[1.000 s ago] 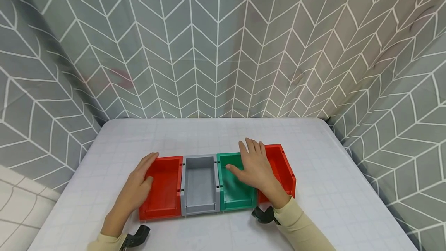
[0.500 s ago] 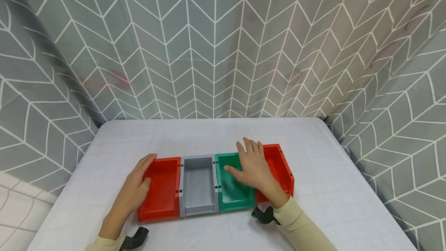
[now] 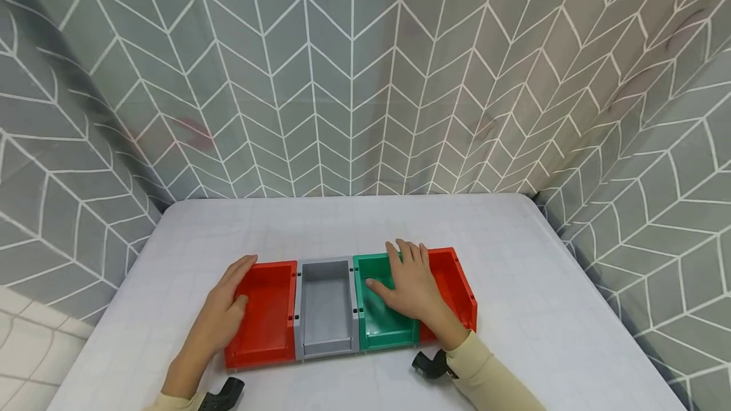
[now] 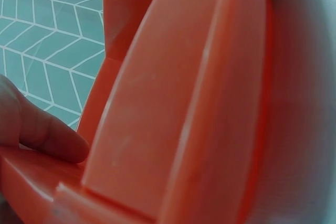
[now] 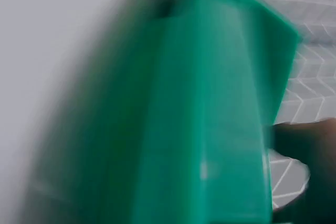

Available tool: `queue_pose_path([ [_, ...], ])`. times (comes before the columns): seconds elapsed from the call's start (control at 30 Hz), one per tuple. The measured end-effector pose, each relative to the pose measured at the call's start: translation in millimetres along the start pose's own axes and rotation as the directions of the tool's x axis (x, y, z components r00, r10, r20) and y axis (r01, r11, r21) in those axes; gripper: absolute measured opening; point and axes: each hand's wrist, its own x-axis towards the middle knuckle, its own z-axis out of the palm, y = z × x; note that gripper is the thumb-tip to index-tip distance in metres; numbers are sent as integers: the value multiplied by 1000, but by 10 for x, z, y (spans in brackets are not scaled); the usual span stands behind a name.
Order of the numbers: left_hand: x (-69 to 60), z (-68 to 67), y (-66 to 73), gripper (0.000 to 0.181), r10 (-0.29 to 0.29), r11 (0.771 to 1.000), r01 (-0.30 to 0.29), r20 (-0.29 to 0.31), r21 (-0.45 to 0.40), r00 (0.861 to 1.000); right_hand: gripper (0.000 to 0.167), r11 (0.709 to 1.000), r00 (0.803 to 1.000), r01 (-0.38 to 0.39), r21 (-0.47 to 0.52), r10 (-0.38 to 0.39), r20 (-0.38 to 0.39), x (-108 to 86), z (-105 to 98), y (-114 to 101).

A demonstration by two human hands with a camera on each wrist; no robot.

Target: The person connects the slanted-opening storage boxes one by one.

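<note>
In the head view four open-front plastic bins stand side by side: a left red bin [image 3: 267, 313], a grey bin [image 3: 327, 309], a green bin [image 3: 381, 319] and a right red bin [image 3: 451, 281]. My left hand [image 3: 219, 313] holds the left red bin by its outer wall, thumb on the inner side; in the left wrist view a digit [image 4: 52, 135] lies against the red plastic. My right hand [image 3: 414, 287] lies over the wall between the green and right red bins, fingers extended, thumb over the green one. Its palm side is hidden, and the right wrist view is blurred.
The bins stand on a white-covered table [image 3: 365, 224]. A grey chevron-patterned curtain [image 3: 354, 81] rises behind it and along the sides. Black devices are worn at both wrists, the right one [image 3: 431, 365] near the green bin's front.
The right red bin has slid slightly toward me and inward, with my right hand moving along with it. My left hand stays at the left red bin. The head view shifts slightly.
</note>
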Motion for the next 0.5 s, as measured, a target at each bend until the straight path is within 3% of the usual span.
queue_pose_path([
  [0.5,-49,5,12,72,-22,1000,22,6,7,1000,84,1000,999,-11,29,12,-34,-55,35,-18],
])
